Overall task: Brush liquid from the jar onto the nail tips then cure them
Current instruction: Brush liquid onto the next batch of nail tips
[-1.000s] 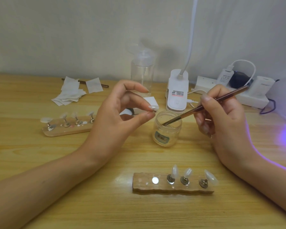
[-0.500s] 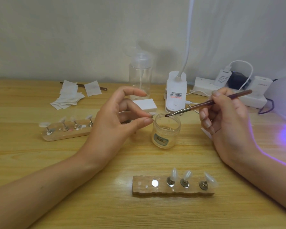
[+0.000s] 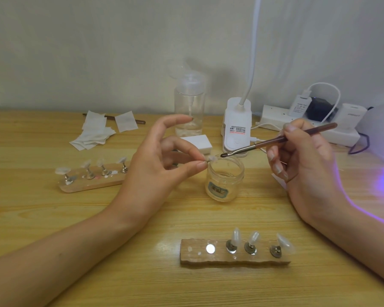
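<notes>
Pinching a small nail tip [image 3: 212, 159] between thumb and finger, the left hand [image 3: 155, 165] holds it just above the left rim of the jar [image 3: 225, 180]. The other fingers of that hand are spread up and out. The right hand [image 3: 306, 165] grips a thin brown brush [image 3: 275, 141] like a pencil. The dark end of the brush is right beside the nail tip, over the open jar. I cannot tell if they touch. The jar is clear, has a label, and stands near the middle of the tabletop [image 3: 53, 218]. By the front edge lies a wooden block [image 3: 233, 259] with three nail tips [image 3: 254, 238] standing on metal pegs and one shiny spot [image 3: 210, 248] at its left. Toward the left edge lies a second wooden block [image 3: 91, 181] holding four tips [image 3: 102, 161]. Behind it, near the back edge, sit some white paper squares [image 3: 93, 134]. Also at the back stand a clear bottle [image 3: 189, 105], a white lamp base [image 3: 237, 129] and a white power strip [image 3: 275, 117] with plugs in it. At the right edge a white curing lamp [image 3: 381, 129] glows purple onto the wood.
</notes>
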`<action>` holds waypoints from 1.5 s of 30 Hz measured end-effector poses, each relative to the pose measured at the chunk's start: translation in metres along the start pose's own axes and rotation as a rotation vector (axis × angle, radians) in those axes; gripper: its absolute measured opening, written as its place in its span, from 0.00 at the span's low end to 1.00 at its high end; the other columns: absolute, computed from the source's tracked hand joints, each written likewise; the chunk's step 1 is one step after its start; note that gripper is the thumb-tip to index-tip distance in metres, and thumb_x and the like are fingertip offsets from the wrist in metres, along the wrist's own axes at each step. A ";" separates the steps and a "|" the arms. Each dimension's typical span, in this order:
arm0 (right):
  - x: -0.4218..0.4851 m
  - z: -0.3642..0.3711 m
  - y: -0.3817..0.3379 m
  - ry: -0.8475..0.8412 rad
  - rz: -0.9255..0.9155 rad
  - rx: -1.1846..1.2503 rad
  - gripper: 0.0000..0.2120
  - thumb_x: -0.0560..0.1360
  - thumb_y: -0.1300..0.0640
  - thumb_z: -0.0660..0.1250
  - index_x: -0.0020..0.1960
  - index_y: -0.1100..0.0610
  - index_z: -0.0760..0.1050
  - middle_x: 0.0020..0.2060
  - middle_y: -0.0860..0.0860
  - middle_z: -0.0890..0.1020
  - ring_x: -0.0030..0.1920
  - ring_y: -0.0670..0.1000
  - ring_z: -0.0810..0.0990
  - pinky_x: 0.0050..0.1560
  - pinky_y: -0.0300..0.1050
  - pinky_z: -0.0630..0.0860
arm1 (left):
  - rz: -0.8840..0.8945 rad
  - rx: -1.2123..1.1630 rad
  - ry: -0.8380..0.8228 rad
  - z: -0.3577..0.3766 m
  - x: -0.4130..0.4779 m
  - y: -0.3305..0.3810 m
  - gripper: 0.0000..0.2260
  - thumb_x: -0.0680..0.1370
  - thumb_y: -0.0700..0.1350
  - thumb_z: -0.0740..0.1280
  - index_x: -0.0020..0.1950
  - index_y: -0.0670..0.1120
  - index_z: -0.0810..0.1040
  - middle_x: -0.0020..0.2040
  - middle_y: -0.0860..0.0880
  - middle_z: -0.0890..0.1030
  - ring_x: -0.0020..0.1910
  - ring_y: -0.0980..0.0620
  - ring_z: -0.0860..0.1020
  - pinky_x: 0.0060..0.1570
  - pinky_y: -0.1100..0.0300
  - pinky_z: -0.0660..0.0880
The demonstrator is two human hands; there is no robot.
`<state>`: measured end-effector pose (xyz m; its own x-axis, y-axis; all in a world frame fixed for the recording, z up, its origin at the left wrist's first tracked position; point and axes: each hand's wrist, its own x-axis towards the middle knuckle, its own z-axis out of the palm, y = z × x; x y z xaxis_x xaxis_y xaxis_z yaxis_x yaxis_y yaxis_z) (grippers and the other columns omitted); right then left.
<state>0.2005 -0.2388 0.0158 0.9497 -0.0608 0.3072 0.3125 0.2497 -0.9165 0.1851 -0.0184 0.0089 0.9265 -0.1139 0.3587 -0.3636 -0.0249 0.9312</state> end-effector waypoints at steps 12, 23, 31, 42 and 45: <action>0.000 0.003 0.000 -0.070 -0.021 -0.025 0.10 0.79 0.55 0.64 0.39 0.53 0.69 0.28 0.52 0.80 0.24 0.46 0.70 0.25 0.35 0.64 | 0.041 0.039 -0.031 0.000 -0.001 0.000 0.25 0.73 0.39 0.74 0.66 0.53 0.73 0.43 0.49 0.84 0.44 0.55 0.84 0.47 0.60 0.78; 0.000 0.001 -0.001 -0.028 0.022 -0.012 0.13 0.81 0.56 0.62 0.38 0.52 0.68 0.28 0.53 0.79 0.22 0.46 0.66 0.24 0.35 0.58 | 0.084 0.110 -0.064 0.000 -0.001 -0.001 0.23 0.75 0.36 0.73 0.66 0.53 0.73 0.43 0.50 0.83 0.46 0.52 0.83 0.46 0.54 0.77; 0.000 0.000 0.000 0.022 0.023 -0.051 0.14 0.82 0.58 0.61 0.37 0.51 0.68 0.26 0.52 0.77 0.22 0.46 0.63 0.24 0.42 0.54 | 0.104 0.192 -0.084 0.001 -0.004 0.000 0.23 0.77 0.36 0.72 0.66 0.56 0.72 0.44 0.53 0.82 0.50 0.52 0.82 0.44 0.60 0.77; -0.001 0.001 0.000 -0.057 -0.029 -0.037 0.10 0.79 0.55 0.62 0.38 0.51 0.68 0.28 0.53 0.79 0.23 0.47 0.65 0.25 0.41 0.56 | 0.134 0.216 -0.082 0.001 -0.005 0.000 0.22 0.78 0.36 0.71 0.66 0.56 0.72 0.44 0.53 0.81 0.50 0.53 0.82 0.41 0.66 0.74; -0.001 0.002 0.001 -0.042 -0.014 -0.074 0.12 0.81 0.57 0.62 0.38 0.52 0.68 0.27 0.54 0.78 0.22 0.47 0.64 0.24 0.38 0.57 | 0.139 0.224 -0.080 0.002 -0.005 0.001 0.22 0.78 0.36 0.71 0.66 0.56 0.72 0.45 0.53 0.81 0.50 0.52 0.82 0.42 0.60 0.77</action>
<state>0.1993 -0.2368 0.0153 0.9438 -0.0226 0.3297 0.3283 0.1773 -0.9278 0.1800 -0.0194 0.0076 0.8587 -0.2092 0.4678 -0.5076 -0.2215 0.8327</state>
